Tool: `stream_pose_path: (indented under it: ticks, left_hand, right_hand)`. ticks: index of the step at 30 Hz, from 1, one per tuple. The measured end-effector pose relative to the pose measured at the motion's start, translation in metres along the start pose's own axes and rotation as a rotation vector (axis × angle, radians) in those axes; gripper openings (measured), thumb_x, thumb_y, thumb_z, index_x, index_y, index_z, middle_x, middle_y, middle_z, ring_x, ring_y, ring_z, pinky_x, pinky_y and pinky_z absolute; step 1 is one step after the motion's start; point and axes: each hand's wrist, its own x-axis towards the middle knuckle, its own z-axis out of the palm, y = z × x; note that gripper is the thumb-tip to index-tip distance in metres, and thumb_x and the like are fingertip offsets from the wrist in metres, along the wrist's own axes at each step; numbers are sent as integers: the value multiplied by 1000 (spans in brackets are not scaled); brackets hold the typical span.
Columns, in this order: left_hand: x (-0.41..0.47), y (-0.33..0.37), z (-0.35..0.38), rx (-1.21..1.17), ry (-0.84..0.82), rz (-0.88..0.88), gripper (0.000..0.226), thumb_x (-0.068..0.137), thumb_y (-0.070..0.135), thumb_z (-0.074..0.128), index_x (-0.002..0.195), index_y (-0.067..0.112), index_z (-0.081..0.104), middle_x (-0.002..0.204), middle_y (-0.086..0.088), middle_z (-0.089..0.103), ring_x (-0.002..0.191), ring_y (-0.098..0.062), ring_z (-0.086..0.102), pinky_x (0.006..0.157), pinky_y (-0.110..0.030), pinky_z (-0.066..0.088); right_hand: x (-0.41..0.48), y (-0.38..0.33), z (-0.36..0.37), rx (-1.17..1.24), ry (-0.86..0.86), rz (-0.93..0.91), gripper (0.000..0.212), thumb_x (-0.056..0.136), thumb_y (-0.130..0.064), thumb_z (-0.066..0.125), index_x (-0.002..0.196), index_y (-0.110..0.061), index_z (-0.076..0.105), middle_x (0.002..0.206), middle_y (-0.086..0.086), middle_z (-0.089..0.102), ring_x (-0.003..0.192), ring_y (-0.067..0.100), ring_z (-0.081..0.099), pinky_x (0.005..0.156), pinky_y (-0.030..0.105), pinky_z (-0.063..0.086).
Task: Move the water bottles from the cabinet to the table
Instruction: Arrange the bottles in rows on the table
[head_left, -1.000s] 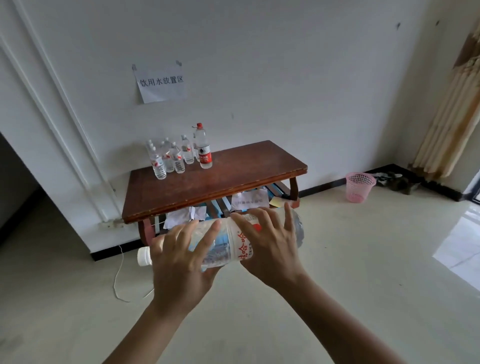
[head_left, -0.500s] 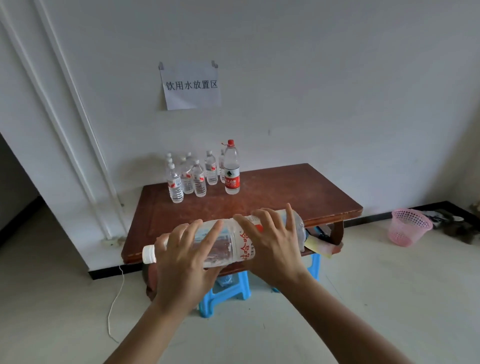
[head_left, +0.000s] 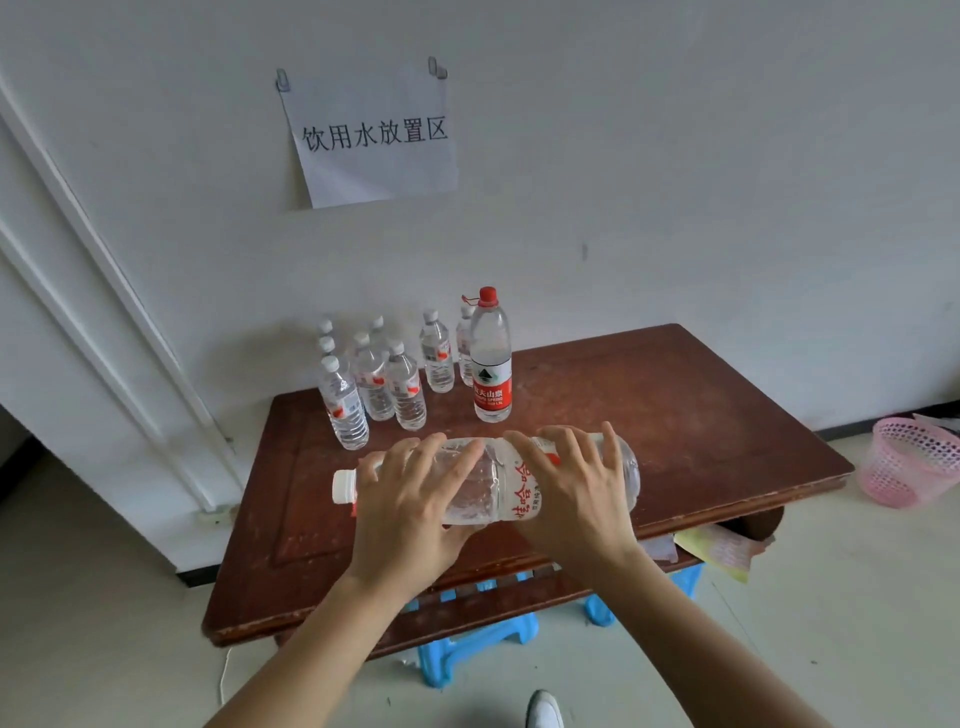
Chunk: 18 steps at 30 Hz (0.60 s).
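Note:
I hold a large clear water bottle on its side above the brown wooden table, its white cap pointing left. My left hand grips the neck end and my right hand grips the labelled body. At the table's far left stand several small clear bottles in a cluster. Beside them stands a taller red-capped bottle with a red label, upright. No cabinet is in view.
A paper sign hangs on the white wall above the table. A blue plastic stool and papers sit under the table. A pink mesh basket stands on the floor at right. A white shoe shows at the bottom.
The table has come much closer and now lies directly under the held bottle. Both hands keep the same grip on the bottle.

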Motion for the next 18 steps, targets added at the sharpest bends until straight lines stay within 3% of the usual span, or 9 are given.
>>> stream_pose_path:
  ticks: [5, 9, 13, 16, 18]
  left_hand:
    - [62, -47, 64, 29, -136, -6, 85, 70, 58, 81, 143, 31, 48, 132, -7, 60, 116, -32, 61, 93, -53, 44]
    - [113, -95, 95, 164, -121, -51, 89, 65, 69, 82, 139, 26, 59, 135, -10, 60, 124, -33, 58, 108, -61, 33]
    - [127, -125, 118, 215, -128, -278, 108, 61, 90, 64, 150, 31, 48, 158, -21, 34, 147, -42, 29, 116, -67, 15]
    - [125, -139, 138, 114, -125, -424, 123, 54, 89, 66, 155, 25, 39, 163, -28, 12, 152, -47, 11, 118, -66, 19]
    - [124, -157, 155, -20, -127, -527, 129, 49, 82, 76, 157, 24, 35, 164, -23, 7, 154, -41, 10, 117, -65, 28]
  right_hand:
    - [68, 35, 85, 133, -62, 29, 82, 66, -69, 75, 137, -32, 56, 121, 6, 65, 110, 32, 64, 101, 61, 44]
    - [129, 50, 140, 323, -116, 99, 79, 66, -72, 66, 133, -30, 59, 113, 4, 67, 97, 32, 68, 91, 57, 49]
    - [161, 51, 187, 439, -176, 141, 77, 67, -75, 60, 130, -31, 59, 112, 2, 66, 95, 28, 68, 90, 55, 49]
    - [171, 47, 219, 502, -241, 139, 74, 67, -74, 64, 128, -33, 61, 110, -2, 65, 96, 25, 68, 91, 53, 51]
    - [181, 42, 244, 552, -294, 151, 72, 67, -74, 68, 127, -34, 63, 107, -4, 64, 95, 22, 67, 88, 50, 53]
